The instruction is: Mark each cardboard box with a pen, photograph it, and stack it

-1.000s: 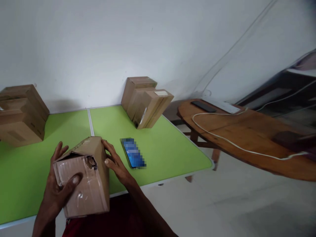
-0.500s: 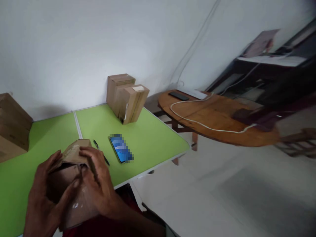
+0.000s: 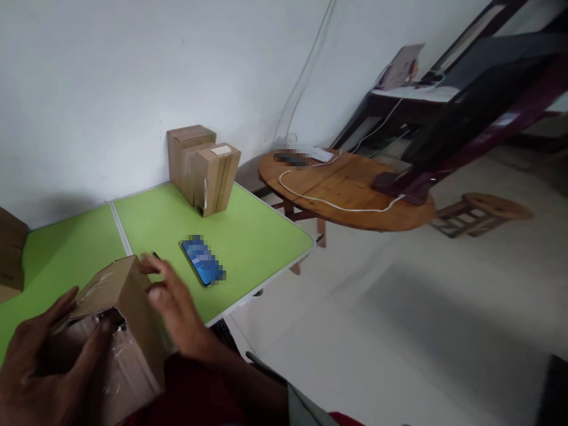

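So from the head camera, the left hand [image 3: 42,361] was wrapped around the near end of a cardboard box [image 3: 110,331], thumb laid across the taped front face and the other fingers curled over its far-left edge, gripping it for real. The box sat at the near edge of the green table [image 3: 248,231], tilted, with its torn top flap poking up between the two hands. The right hand [image 3: 173,305] was on the box's right side, fingers loosely spread and a bit blurry, fingertips up by the top corner; it looked like it was resting against the cardboard rather than clamping it, but I honestly couldn't tell how firm the contact was. Just past the right hand's fingertips lay a phone [image 3: 203,267] flat on the table, screen up, close but not touching. Further out beyond that hand stood a stack of boxes [image 3: 203,168] against the wall. Way off to the right of the right hand was a round wooden table [image 3: 355,201] with a white cable [image 3: 331,204] trailing over it, and a small stool [image 3: 483,212] on the floor past that.
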